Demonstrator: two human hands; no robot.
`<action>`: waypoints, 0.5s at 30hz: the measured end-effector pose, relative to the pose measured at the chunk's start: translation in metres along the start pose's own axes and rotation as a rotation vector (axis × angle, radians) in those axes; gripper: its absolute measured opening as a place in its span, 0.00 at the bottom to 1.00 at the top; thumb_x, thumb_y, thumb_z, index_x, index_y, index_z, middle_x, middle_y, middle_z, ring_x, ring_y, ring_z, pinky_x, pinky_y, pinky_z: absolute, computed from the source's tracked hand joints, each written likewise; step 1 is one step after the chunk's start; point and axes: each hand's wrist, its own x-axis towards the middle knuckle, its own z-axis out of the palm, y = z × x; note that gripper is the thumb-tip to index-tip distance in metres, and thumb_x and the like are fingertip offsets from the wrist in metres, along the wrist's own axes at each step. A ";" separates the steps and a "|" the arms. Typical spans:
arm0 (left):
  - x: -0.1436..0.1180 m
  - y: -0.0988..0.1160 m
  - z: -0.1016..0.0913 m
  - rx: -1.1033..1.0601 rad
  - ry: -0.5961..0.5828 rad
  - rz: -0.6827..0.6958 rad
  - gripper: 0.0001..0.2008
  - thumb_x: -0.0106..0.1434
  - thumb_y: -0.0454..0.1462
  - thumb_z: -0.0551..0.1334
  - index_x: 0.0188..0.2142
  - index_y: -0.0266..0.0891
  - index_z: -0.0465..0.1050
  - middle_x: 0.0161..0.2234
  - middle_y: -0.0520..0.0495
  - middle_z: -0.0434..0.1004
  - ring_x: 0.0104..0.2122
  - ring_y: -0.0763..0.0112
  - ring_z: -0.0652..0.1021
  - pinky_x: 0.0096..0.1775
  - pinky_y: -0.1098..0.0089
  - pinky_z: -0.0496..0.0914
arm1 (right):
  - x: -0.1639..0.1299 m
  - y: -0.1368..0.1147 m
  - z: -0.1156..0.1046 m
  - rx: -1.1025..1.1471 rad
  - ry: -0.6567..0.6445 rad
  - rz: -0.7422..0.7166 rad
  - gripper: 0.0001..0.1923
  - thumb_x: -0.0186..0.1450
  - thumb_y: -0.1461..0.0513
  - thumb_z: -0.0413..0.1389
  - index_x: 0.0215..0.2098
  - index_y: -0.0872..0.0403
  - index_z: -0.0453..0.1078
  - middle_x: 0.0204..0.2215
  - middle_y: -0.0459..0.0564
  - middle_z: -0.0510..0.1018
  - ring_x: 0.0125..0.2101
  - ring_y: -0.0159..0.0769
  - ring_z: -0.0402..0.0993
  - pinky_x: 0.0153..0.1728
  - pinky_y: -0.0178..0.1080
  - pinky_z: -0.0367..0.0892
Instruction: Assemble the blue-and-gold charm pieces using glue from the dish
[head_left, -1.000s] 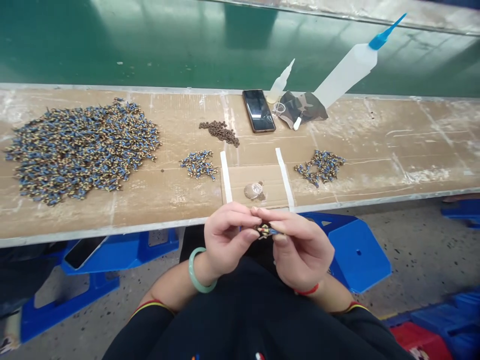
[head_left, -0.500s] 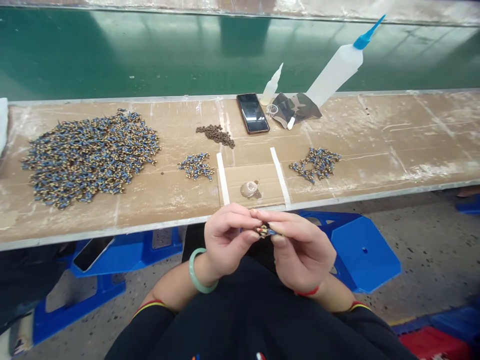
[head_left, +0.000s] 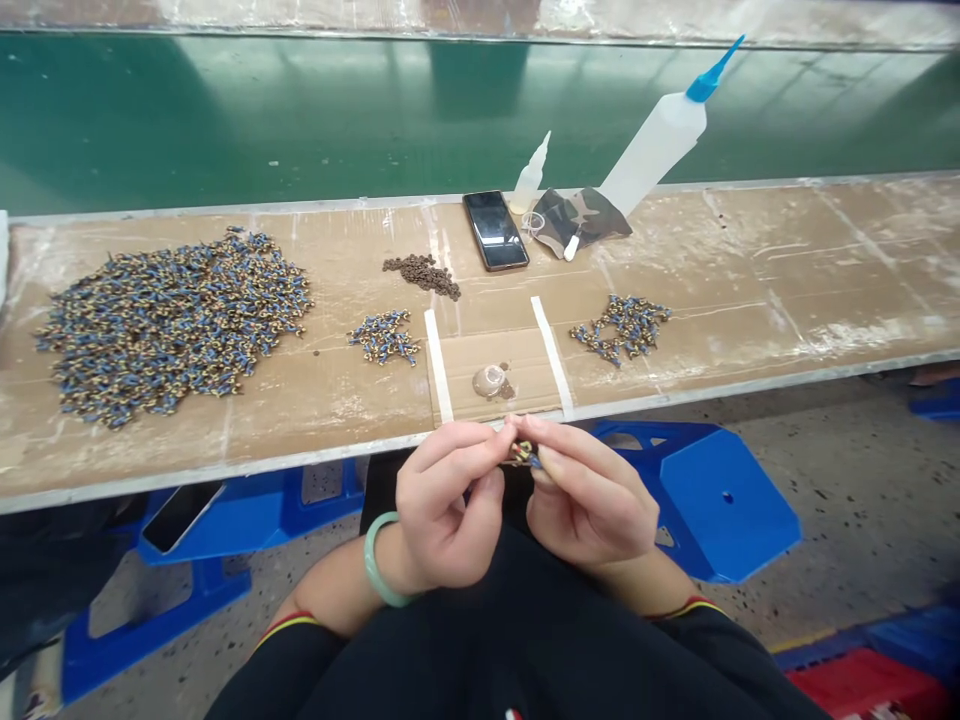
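The left hand (head_left: 442,500) and right hand (head_left: 589,500) are pinching one small blue-and-gold metal part (head_left: 523,455), its axis unclear; the clear squeeze bottle (head_left: 652,145) is tilting toward two o'clock.

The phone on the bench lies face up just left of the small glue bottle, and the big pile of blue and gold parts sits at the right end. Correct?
Not quite. In the head view the phone does lie face up just left of the small glue bottle, but the big pile of blue and gold parts sits at the left end of the bench, not the right.
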 end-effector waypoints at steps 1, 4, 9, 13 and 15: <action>0.000 -0.001 0.000 -0.006 -0.004 0.007 0.19 0.70 0.29 0.60 0.57 0.42 0.80 0.44 0.42 0.84 0.40 0.67 0.84 0.40 0.70 0.80 | -0.001 0.000 0.000 -0.001 0.005 0.002 0.23 0.71 0.68 0.58 0.63 0.51 0.72 0.50 0.55 0.87 0.44 0.44 0.89 0.37 0.43 0.88; -0.001 -0.005 0.000 -0.047 -0.028 -0.004 0.19 0.69 0.29 0.61 0.56 0.42 0.80 0.43 0.43 0.83 0.40 0.67 0.84 0.41 0.70 0.80 | -0.002 0.000 0.001 0.002 0.025 0.009 0.19 0.72 0.68 0.58 0.60 0.51 0.73 0.50 0.55 0.87 0.44 0.43 0.89 0.37 0.42 0.88; -0.003 -0.011 0.001 -0.137 -0.051 -0.027 0.19 0.70 0.32 0.62 0.58 0.44 0.78 0.42 0.44 0.81 0.38 0.69 0.82 0.40 0.70 0.79 | -0.001 0.002 0.001 -0.014 0.044 -0.043 0.13 0.73 0.68 0.57 0.54 0.53 0.76 0.51 0.54 0.87 0.46 0.42 0.88 0.40 0.42 0.89; -0.005 -0.013 0.005 -0.168 -0.055 -0.032 0.18 0.71 0.32 0.63 0.58 0.45 0.78 0.41 0.45 0.80 0.37 0.69 0.81 0.39 0.70 0.78 | 0.000 0.004 0.003 -0.014 0.063 -0.100 0.12 0.73 0.69 0.57 0.52 0.55 0.76 0.54 0.55 0.85 0.48 0.40 0.87 0.40 0.42 0.89; -0.006 -0.013 0.007 -0.174 -0.051 -0.034 0.19 0.70 0.32 0.63 0.59 0.45 0.77 0.42 0.44 0.79 0.37 0.69 0.81 0.39 0.70 0.78 | -0.001 0.006 0.004 -0.007 0.068 -0.116 0.11 0.72 0.70 0.57 0.51 0.56 0.76 0.55 0.56 0.85 0.49 0.41 0.87 0.41 0.42 0.89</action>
